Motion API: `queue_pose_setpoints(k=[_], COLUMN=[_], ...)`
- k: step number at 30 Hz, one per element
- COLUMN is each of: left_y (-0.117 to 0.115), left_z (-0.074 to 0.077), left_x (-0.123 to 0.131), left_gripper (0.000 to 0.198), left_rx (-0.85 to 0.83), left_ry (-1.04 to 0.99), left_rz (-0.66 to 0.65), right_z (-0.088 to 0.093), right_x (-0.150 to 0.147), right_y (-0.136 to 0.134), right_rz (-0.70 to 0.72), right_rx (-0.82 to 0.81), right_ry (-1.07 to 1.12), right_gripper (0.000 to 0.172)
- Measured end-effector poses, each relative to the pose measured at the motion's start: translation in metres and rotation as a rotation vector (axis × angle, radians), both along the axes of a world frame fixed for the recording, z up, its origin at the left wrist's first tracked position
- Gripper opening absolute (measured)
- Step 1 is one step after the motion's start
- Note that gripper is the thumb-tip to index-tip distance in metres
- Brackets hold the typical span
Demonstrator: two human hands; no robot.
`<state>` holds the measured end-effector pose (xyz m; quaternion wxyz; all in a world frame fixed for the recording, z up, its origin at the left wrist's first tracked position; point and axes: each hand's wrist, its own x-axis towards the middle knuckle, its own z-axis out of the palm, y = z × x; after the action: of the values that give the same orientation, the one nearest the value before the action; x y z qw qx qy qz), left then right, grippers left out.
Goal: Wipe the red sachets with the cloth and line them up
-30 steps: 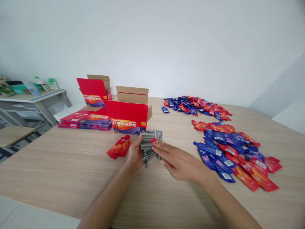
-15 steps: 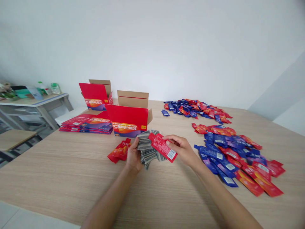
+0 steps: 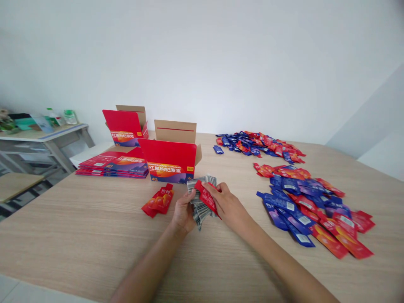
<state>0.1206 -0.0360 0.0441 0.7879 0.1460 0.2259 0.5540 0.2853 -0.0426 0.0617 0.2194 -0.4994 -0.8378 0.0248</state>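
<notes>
View from the head camera over a wooden table (image 3: pixel 94 235). The left hand (image 3: pixel 182 209) is closed around a bundle of sachets (image 3: pixel 200 215), gripped upright with the silvery edges fanned toward the camera; thumb and fingers clamp its left side. The right hand (image 3: pixel 227 206) pinches a single red sachet (image 3: pixel 205 196) between thumb and fingertips and lays it slantwise across the right face of the bundle, touching it. The step in hand appears to be adding this sachet to the bundle. It would be done well by squaring the sachet's edges to those already held, sliding it flat against the outer face rather than between two others, and loosening the left grip only enough to admit it, since the fanned bundle looks liable to splay or spill. The red sachet lies just in front of the right palm, between the two hands, and above the left thumb. A few loose red sachets (image 3: pixel 158 200) lie on the table just left of the left hand. An open red box (image 3: pixel 168 162) stands directly behind the hands, a second open box (image 3: pixel 126 124) and a stack of flattened boxes (image 3: pixel 113 164) farther left. A near heap of red and blue sachets (image 3: pixel 309 206) lies to the right, a far heap (image 3: pixel 259 143) beyond it.
</notes>
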Motion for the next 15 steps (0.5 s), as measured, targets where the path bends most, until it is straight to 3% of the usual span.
queue_pose_setpoints(k=[6,15], left_y=[-0.002,-0.003], left_z=[0.002,-0.002], left_x=[0.004,0.007], left_gripper=[0.019,0.016], left_rx=[-0.009,-0.015], left_ry=[0.038,0.09], left_rz=[-0.048,-0.037], right_z=[0.004,0.025], right_x=[-0.004,0.002], right_y=[-0.003,-0.006], right_rz=[-0.1,-0.068], right_rx=[-0.043,-0.156], right_ry=[-0.055,-0.35], right_gripper=[0.057,0.068])
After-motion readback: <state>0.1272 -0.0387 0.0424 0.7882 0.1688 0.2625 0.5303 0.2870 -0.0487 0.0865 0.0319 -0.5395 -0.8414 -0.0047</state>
